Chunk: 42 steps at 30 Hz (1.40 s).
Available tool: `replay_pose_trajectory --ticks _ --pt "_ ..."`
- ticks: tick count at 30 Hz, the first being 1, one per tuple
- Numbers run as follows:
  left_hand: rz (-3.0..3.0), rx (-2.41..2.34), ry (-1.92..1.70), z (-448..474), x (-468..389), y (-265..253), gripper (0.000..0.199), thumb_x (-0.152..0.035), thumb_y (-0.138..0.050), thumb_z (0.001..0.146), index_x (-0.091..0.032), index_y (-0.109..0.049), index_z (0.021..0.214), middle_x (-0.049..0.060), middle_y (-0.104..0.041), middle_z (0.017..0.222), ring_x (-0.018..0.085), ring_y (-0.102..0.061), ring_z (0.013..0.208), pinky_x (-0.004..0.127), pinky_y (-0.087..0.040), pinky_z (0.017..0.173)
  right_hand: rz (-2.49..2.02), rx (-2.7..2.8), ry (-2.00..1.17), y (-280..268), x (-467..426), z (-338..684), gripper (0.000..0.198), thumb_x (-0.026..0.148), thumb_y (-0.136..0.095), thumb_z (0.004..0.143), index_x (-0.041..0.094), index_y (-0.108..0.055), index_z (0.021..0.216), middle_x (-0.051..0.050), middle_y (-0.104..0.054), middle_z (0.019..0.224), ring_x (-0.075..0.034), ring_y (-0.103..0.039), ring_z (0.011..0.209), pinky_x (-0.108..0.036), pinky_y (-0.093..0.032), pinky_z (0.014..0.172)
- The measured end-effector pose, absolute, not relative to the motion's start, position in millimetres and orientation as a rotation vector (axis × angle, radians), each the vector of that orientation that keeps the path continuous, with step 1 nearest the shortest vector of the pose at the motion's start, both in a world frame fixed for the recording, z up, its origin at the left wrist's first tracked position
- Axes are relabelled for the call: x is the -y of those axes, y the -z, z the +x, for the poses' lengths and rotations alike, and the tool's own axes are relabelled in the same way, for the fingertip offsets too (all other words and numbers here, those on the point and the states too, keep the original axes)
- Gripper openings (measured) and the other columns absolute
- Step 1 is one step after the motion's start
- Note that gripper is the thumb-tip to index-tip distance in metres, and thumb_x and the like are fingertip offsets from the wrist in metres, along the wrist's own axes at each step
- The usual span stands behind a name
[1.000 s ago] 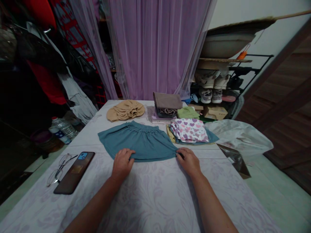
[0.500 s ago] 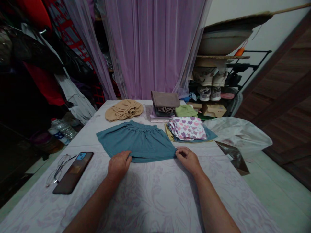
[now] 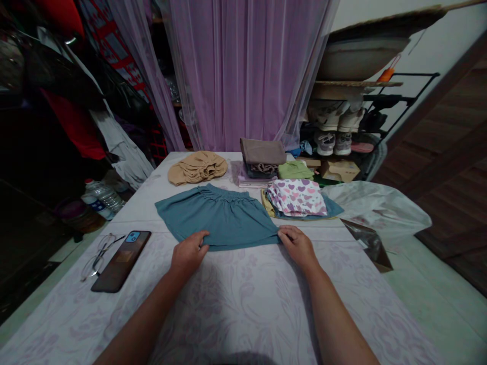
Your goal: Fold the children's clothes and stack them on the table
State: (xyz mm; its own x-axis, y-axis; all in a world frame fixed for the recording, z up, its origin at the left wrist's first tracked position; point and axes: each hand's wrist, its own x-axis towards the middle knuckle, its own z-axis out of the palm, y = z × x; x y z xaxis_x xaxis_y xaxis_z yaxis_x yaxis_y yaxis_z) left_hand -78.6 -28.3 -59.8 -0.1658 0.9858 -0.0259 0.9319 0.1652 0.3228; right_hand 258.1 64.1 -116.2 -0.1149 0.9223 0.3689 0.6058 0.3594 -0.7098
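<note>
Over there the left hand and right hand, apart, pinch the teal gathered skirt's hem, heart-print cloth right of it.

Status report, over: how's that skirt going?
Left hand pinching skirt at near edge; right hand at right corner. Skirt spread on table. Phone, glasses apart, left.

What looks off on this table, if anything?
Nothing looks spilled or damaged; the teal skirt is spread out. Mildly odd: the tan garment lies bunched, unlike the folded stack to its right; the phone and glasses, not clothing, share the table.
</note>
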Motion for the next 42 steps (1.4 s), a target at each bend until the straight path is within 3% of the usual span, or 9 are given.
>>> replay_pose_trajectory --ticks 5,10,19,26,28,31,34,38,42 --pt "1.996 -2.153 -0.334 -81.1 31.7 61.3 0.04 -0.022 -0.051 0.083 -0.03 -0.064 0.12 0.001 -0.069 0.115 0.018 -0.065 0.103 0.026 -0.049 0.086 -1.283 1.706 -0.67 115.4 -65.1 269.0 0.032 0.051 -0.06 0.077 0.023 -0.076 0.076 -0.011 -0.073 0.095 -0.025 -0.067 0.094 -0.04 -0.053 0.089" --pt "2.065 -2.093 -0.267 -82.7 33.3 59.8 0.034 -0.02 -0.048 0.082 -0.028 -0.068 0.109 0.002 -0.068 0.108 0.019 -0.065 0.098 0.027 -0.05 0.083 -1.308 1.854 -0.746 103.4 -59.5 275.4 0.027 0.044 -0.058 0.077 0.023 -0.075 0.073 -0.009 -0.072 0.098 -0.024 -0.067 0.096 -0.038 -0.052 0.089" --pt "2.19 -1.954 -0.217 -84.9 33.3 54.5 0.025 -0.024 -0.05 0.081 -0.023 -0.07 0.097 0.005 -0.067 0.098 0.021 -0.065 0.094 0.031 -0.05 0.084 -1.499 2.05 -0.669 91.2 -51.9 273.4 0.018 0.035 -0.05 0.074 0.025 -0.066 0.074 -0.001 -0.068 0.075 -0.018 -0.061 0.068 -0.028 -0.044 0.063" --pt "2.265 -1.929 -0.46 -78.5 36.2 46.8 0.02 -0.032 -0.059 0.082 -0.021 -0.071 0.093 0.008 -0.067 0.1 0.023 -0.061 0.096 0.036 -0.048 0.089 -1.325 1.587 -1.035 85.9 -56.8 257.3 0.022 0.042 -0.059 0.068 0.022 -0.061 0.078 0.001 -0.059 0.063 -0.015 -0.053 0.057 -0.026 -0.041 0.055" --pt "2.244 -1.899 -0.585 -66.6 31.1 41.9 0.027 -0.031 -0.061 0.081 -0.021 -0.07 0.104 0.009 -0.067 0.109 0.024 -0.06 0.104 0.039 -0.046 0.096 -1.225 1.519 -1.14 73.1 -60.2 240.5 0.025 0.042 -0.061 0.069 0.021 -0.061 0.081 0.002 -0.057 0.063 -0.014 -0.052 0.057 -0.026 -0.041 0.055" --pt "2.14 -1.763 -0.734 -38.4 16.2 33.7 0.057 -0.035 -0.066 0.077 -0.021 -0.056 0.132 0.011 -0.059 0.133 0.027 -0.052 0.124 0.043 -0.039 0.107 -1.106 1.555 -1.165 50.3 -67.5 204.3 0.024 0.042 -0.062 0.069 0.021 -0.061 0.081 0.002 -0.057 0.065 -0.013 -0.052 0.061 -0.025 -0.042 0.059" --pt "1.969 -1.638 -0.824 -9.6 -3.3 30.2 0.075 -0.036 -0.07 0.074 -0.018 -0.044 0.142 0.013 -0.053 0.142 0.028 -0.053 0.124 0.042 -0.04 0.106 -1.002 1.682 -1.118 34.5 -77.1 165.8 0.018 0.038 -0.061 0.07 0.021 -0.062 0.077 0.002 -0.06 0.07 -0.014 -0.055 0.069 -0.026 -0.044 0.068" --pt "1.644 -1.703 -1.028 4.3 -28.4 39.5 0.055 -0.031 -0.064 0.077 -0.019 -0.056 0.13 0.007 -0.071 0.107 0.022 -0.065 0.093 0.033 -0.05 0.084 -0.92 1.792 -1.208 33.1 -94.5 136.0 0.015 0.033 -0.057 0.072 0.021 -0.063 0.079 0.002 -0.064 0.073 -0.014 -0.058 0.072 -0.026 -0.046 0.071" --pt "1.281 -1.601 -1.22 -13.4 -45.3 53.2 0.03 -0.03 -0.053 0.083 -0.016 -0.068 0.104 -0.001 -0.064 0.069 0.013 -0.059 0.063 0.023 -0.046 0.06 -1.05 1.791 -1.158 40.3 -123.2 137.4 0.02 0.032 -0.054 0.078 0.02 -0.066 0.089 -0.001 -0.07 0.081 -0.015 -0.063 0.077 -0.028 -0.049 0.075"
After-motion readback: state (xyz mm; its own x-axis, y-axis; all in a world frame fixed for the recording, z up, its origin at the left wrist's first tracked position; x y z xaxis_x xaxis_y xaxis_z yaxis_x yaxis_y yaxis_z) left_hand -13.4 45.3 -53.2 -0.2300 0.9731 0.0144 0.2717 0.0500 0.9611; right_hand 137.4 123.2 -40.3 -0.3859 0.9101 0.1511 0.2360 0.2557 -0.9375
